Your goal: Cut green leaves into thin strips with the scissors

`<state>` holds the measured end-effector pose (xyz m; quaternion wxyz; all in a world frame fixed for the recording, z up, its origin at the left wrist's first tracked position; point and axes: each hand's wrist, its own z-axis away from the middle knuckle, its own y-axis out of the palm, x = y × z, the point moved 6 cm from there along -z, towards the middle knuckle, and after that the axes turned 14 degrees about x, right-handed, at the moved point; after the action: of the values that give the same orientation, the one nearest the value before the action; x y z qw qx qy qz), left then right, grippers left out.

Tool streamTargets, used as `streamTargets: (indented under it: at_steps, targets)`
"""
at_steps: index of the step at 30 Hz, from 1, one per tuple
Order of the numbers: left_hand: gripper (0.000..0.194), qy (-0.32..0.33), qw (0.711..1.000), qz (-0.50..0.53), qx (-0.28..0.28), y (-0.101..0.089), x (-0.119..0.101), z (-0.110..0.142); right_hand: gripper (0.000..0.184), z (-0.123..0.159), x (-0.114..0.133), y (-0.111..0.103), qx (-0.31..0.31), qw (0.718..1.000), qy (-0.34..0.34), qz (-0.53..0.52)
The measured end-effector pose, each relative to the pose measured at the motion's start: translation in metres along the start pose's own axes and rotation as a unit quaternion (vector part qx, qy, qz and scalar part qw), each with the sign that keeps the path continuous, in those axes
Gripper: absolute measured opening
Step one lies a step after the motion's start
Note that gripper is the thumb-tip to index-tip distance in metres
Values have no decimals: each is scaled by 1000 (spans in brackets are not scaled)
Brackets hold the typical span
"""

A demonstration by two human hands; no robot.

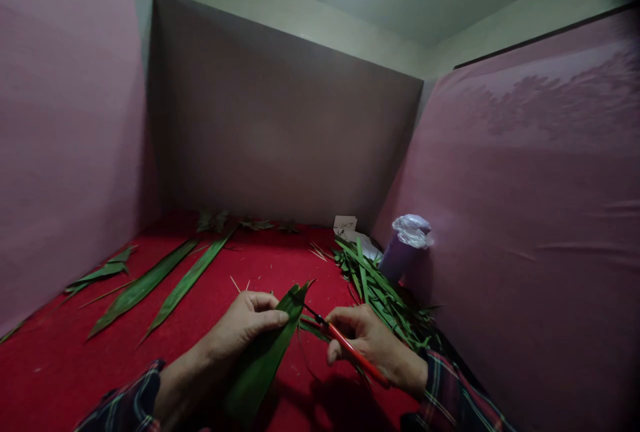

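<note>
Left fingers [273, 319] pinch a leaf [265, 367], long axis slanting away rightward; right fingers [345, 315] grip an orange-handled tool [353, 352] pointing forward-left

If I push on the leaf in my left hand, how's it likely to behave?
The leaf looks thin and broad, so it's probably light and bendy. Your left hand pinches it near one end, so the longer free part may flex most.

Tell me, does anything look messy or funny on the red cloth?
Yes. The purple cylinder at the right looks tilted, though the wide lens might cause that, and crinkled clear plastic is bunched over its top. Beside it, green strips lie in a tangled heap, unlike the broad leaf in the left hand.
</note>
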<state>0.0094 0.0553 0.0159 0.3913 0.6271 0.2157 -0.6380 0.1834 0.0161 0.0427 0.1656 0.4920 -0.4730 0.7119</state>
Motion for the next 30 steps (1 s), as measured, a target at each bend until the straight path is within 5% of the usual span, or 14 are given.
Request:
streamTargets:
  at_steps: [10, 19, 30]
  targets:
    - [24, -21, 999, -28, 9, -4, 4, -8, 24, -1, -19, 7, -1, 1000, 20, 6]
    - [24, -29, 996, -86, 6, 10, -31, -12, 29, 4, -4, -8, -12, 999, -23, 36]
    - [25, -42, 981, -142, 124, 57, -64, -79, 48, 31, -8, -53, -101, 994, -32, -15]
